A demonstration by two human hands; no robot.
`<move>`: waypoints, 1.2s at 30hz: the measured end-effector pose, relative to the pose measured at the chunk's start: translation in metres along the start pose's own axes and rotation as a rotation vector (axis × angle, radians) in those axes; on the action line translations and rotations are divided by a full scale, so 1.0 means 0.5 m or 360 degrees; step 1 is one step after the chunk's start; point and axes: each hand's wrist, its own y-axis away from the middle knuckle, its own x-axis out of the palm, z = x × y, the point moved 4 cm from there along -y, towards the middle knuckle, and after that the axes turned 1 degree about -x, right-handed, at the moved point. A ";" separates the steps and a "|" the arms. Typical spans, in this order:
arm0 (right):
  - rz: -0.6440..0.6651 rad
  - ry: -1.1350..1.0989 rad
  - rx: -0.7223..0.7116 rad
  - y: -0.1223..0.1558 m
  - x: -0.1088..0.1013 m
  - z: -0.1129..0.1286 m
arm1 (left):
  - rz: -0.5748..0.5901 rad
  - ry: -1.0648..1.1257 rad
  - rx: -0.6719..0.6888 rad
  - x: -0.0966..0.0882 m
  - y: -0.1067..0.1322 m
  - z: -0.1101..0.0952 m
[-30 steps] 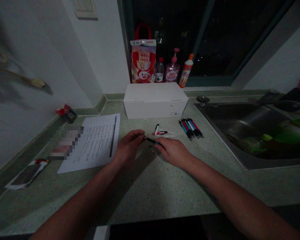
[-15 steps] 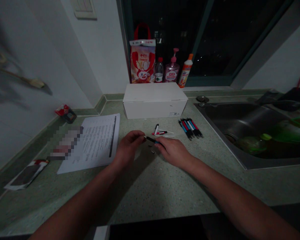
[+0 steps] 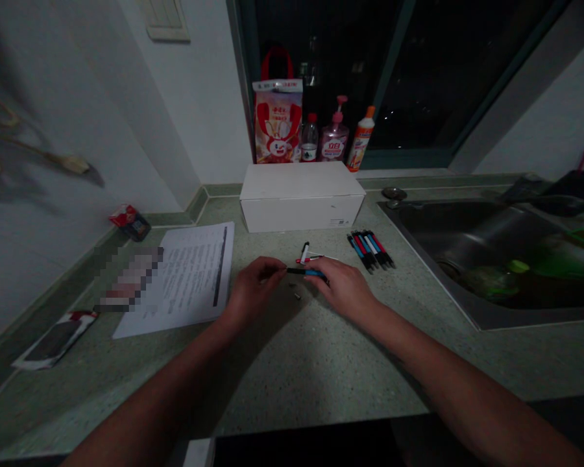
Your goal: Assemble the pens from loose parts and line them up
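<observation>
Slim black-and-blue plastic pen [image 3: 305, 273], probably light and stiff, best held by its barrel: pinched at both ends by left hand [image 3: 255, 285] and right hand [image 3: 343, 288], over speckled green counter [image 3: 296, 370].

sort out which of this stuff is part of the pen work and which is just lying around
Part of the work:
left hand
right hand
black and blue pen between them
small grey piece
red pen
white pen piece
row of pens

Just lying about:
white cardboard box
printed paper sheet
steel sink
pink pump bottle
</observation>
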 end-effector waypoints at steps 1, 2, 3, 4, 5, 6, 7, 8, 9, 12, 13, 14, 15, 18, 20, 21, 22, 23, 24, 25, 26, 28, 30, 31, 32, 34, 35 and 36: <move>-0.0002 -0.0005 0.0004 0.000 0.000 0.000 | 0.0004 -0.0014 0.0039 -0.001 0.001 -0.002; -0.0001 -0.0004 0.0003 0.000 0.001 0.000 | 0.0003 -0.0027 0.0080 -0.002 0.001 -0.004; 0.0002 -0.0001 -0.0002 -0.001 0.002 0.000 | 0.0003 -0.0035 0.0122 -0.004 0.001 -0.007; 0.0006 0.0001 -0.0009 -0.001 0.002 0.001 | 0.0007 -0.0031 0.0156 -0.005 0.001 -0.010; 0.0009 0.0002 -0.0015 -0.001 0.002 0.002 | 0.0008 -0.0009 0.0178 -0.006 0.001 -0.011; 0.0012 0.0001 -0.0020 -0.001 0.002 0.003 | 0.0015 0.0028 0.0183 -0.006 0.000 -0.012; 0.0014 -0.0002 -0.0021 -0.001 0.001 0.003 | 0.0031 0.0080 0.0169 -0.005 -0.001 -0.012; 0.0014 -0.0006 -0.0020 -0.001 0.001 0.004 | 0.0051 0.0140 0.0134 -0.004 -0.002 -0.011; 0.0014 -0.0011 -0.0018 -0.002 0.000 0.005 | 0.0058 0.0204 0.0083 -0.003 -0.003 -0.009; 0.0033 -0.0027 -0.0022 -0.002 -0.002 0.006 | 0.0022 0.0285 -0.0113 -0.003 -0.005 -0.001; 0.0045 -0.0026 -0.0025 -0.001 -0.002 0.007 | -0.0002 0.0256 -0.0167 -0.003 -0.004 0.001; 0.0058 -0.0017 -0.0028 -0.001 -0.002 0.007 | -0.0023 0.0214 -0.0205 -0.004 -0.003 0.003; 0.0071 -0.0006 -0.0028 -0.001 -0.001 0.007 | -0.0029 0.0176 -0.0226 -0.005 -0.002 0.004; 0.0102 0.0030 -0.0015 -0.001 0.002 0.006 | -0.0011 0.0179 -0.0204 -0.003 -0.001 0.002; 0.0109 0.0045 -0.0005 -0.001 0.004 0.005 | -0.0004 0.0215 -0.0199 -0.002 -0.001 0.001; 0.0112 0.0053 -0.0003 -0.002 0.004 0.005 | 0.0004 0.0205 -0.0212 -0.001 -0.001 0.000; 0.0114 0.0062 -0.0001 -0.002 0.005 0.005 | 0.0008 0.0182 -0.0227 -0.001 -0.001 0.000; 0.0117 0.0070 -0.0001 -0.002 0.005 0.005 | 0.0015 0.0151 -0.0234 -0.001 -0.001 -0.002; 0.0120 0.0076 -0.0001 -0.002 0.005 0.005 | 0.0023 0.0123 -0.0226 0.000 -0.001 -0.004; 0.0125 0.0079 -0.0002 -0.002 0.005 0.005 | 0.0031 0.0108 -0.0207 0.000 -0.001 -0.006; 0.0130 0.0077 -0.0004 -0.002 0.004 0.005 | 0.0025 0.0109 -0.0182 -0.001 -0.001 -0.009; 0.0133 0.0068 -0.0012 -0.003 0.003 0.006 | 0.0010 0.0112 -0.0152 -0.002 0.000 -0.011; 0.0127 0.0064 -0.0024 -0.003 0.002 0.006 | 0.0029 0.0065 -0.0164 -0.002 0.001 -0.010; 0.0125 0.0066 -0.0028 -0.003 0.002 0.006 | 0.0042 0.0036 -0.0166 -0.002 0.001 -0.009; 0.0128 0.0067 -0.0032 -0.003 0.002 0.006 | 0.0052 0.0015 -0.0159 -0.002 0.001 -0.009; 0.0152 0.0055 -0.0031 -0.003 0.002 0.005 | 0.0053 0.0011 -0.0119 -0.004 0.000 -0.012; 0.0169 0.0038 -0.0031 -0.002 0.003 0.005 | 0.0042 0.0021 -0.0102 -0.006 -0.001 -0.014; 0.0182 0.0011 -0.0028 -0.002 0.002 0.005 | 0.0036 0.0029 -0.0098 -0.007 -0.002 -0.015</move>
